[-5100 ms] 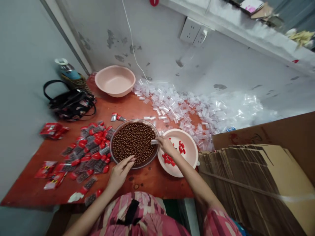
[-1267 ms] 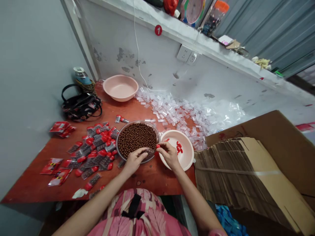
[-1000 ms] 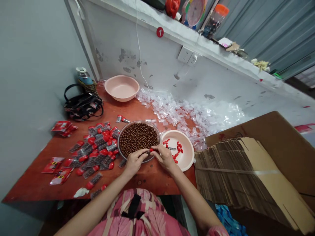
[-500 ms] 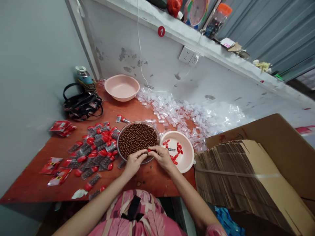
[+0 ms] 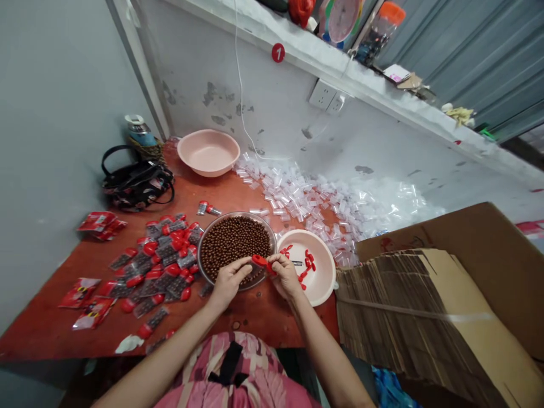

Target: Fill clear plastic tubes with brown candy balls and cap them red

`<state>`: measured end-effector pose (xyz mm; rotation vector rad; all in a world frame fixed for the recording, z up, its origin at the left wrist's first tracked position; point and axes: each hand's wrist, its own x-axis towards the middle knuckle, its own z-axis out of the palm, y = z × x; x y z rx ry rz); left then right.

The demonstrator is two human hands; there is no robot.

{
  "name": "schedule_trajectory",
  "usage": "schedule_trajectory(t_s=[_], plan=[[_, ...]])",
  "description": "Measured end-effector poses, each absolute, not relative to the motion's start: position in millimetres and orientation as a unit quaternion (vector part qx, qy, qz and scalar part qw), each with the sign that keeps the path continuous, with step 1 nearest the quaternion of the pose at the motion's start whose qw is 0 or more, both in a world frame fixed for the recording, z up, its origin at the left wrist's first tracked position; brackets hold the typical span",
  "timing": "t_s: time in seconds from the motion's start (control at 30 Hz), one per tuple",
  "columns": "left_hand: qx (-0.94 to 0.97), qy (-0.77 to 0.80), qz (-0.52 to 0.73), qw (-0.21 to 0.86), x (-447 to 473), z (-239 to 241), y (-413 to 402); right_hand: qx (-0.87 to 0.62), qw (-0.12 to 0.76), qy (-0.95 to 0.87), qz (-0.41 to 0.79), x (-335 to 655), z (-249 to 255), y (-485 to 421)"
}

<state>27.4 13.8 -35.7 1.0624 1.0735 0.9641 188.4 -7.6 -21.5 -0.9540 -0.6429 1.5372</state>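
My left hand [image 5: 229, 281] is closed in a pinch at the near rim of a round metal bowl [image 5: 199, 258] of small brown beads [image 5: 238, 241]. A red plastic cap [image 5: 259, 260] sticks out from its fingertips; whether a clear tube is attached behind it is hidden. My right hand [image 5: 285, 276], also closed, pinches another small red cap [image 5: 271, 268] close beside the first. To the right stands a pale basin [image 5: 325, 277] with loose red caps [image 5: 310, 260] inside. Left of the bowl lie heaped clear tubes of dark beads with red caps [image 5: 164, 260].
Empty clear tubes [image 5: 297, 195] are spread along the wall. A pink basin [image 5: 208, 153] and a black handbag [image 5: 138, 181] stand at the back left. Red packets [image 5: 80, 292] lie on the left. Stacked flat cardboard [image 5: 395, 306] borders the table's right side.
A red cap now shows clearly between my hands, which have drawn slightly apart. My right hand grips a second red piece. The view has shifted a little.
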Motion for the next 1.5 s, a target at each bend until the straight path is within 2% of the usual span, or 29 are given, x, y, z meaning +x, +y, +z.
schedule_trajectory(t_s=[0.2, 0.4, 0.53, 0.67, 0.8, 0.97, 1.03, 1.3, 1.5], plan=[[0.425, 0.47, 0.448, 0.631, 34.4, -38.6, 19.5, -0.372, 0.554, -0.23, 0.709, 197.1, -18.3, -8.9], [0.581, 0.457, 0.398, 0.543, 34.4, -37.1, 18.4, -0.411, 0.555, -0.268, 0.672, 198.9, -22.2, 1.7], [0.536, 0.487, 0.383, 0.574, 39.3, -44.7, 20.7, -0.443, 0.527, -0.352, 0.634, 201.7, -17.5, 9.5], [0.515, 0.487, 0.393, 0.586, 38.7, -51.5, 22.9, -0.524, 0.512, -0.419, 0.537, 209.0, -28.3, 16.9], [0.509, 0.516, 0.388, 0.57, 18.9, -57.4, 16.2, -0.589, 0.407, -0.532, 0.452, 213.2, -54.2, 36.6], [0.44, 0.546, 0.411, 0.583, -14.4, -64.2, -6.7, -0.627, 0.128, -0.72, 0.269, 197.9, -85.8, 76.2], [0.395, 0.562, 0.428, 0.587, -24.1, -66.0, -16.4, -0.629, 0.064, -0.745, 0.212, 191.3, -93.0, 89.1], [0.301, 0.599, 0.441, 0.597, -46.1, -80.1, -44.3, -0.505, -0.051, -0.843, 0.177, 192.7, -100.9, 98.8], [0.337, 0.56, 0.438, 0.618, -39.2, -73.5, -37.4, -0.524, -0.035, -0.838, 0.15, 192.3, -85.8, 87.7]])
